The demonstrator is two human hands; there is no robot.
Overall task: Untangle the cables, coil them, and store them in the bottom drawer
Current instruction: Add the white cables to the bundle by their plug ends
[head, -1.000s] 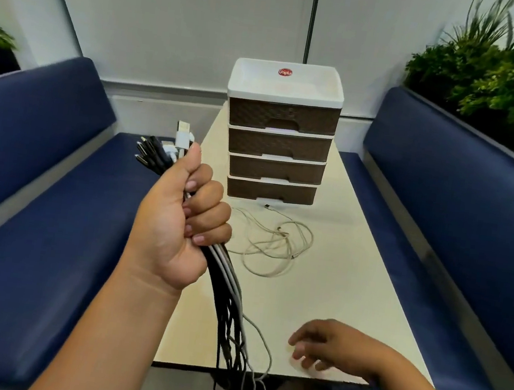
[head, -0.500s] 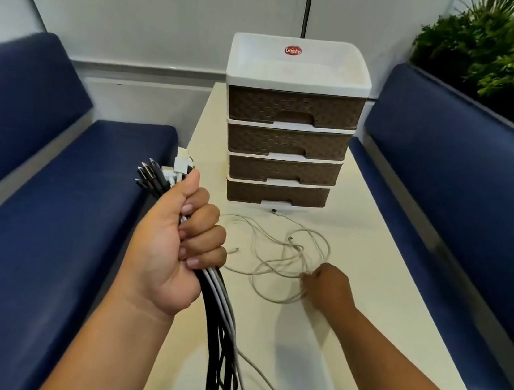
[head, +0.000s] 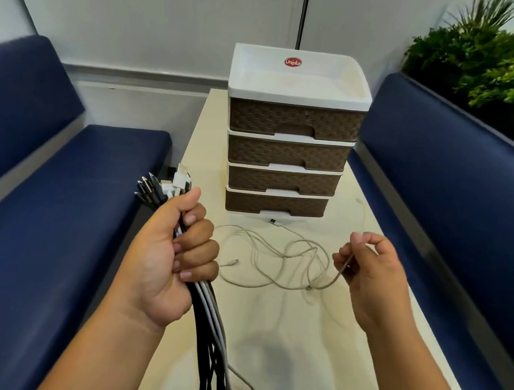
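The left hand (head: 163,258) is raised over the left edge of the cream surface (head: 289,344), its fingers (head: 200,246) curled tight round a bundle of black and white cables (head: 213,329). The plug ends (head: 162,188) fan out above the thumb, and the rest of the bundle hangs down from the fist toward the near edge. The right hand (head: 368,276) is lifted above the right part of the surface, its thumb and forefinger pinching one strand of a thin pale cable (head: 273,261). That cable lies in loose, tangled loops on the surface between the two hands, with one small plug (head: 273,221) just in front of the drawer unit (head: 286,153). The unit stands farther back on the surface: four brown woven-look drawers under a white tray top with a red label. The bottom drawer (head: 275,204) looks closed or very nearly so. Blue benches (head: 52,218) run along both sides, with green plants (head: 499,56) behind the right one.
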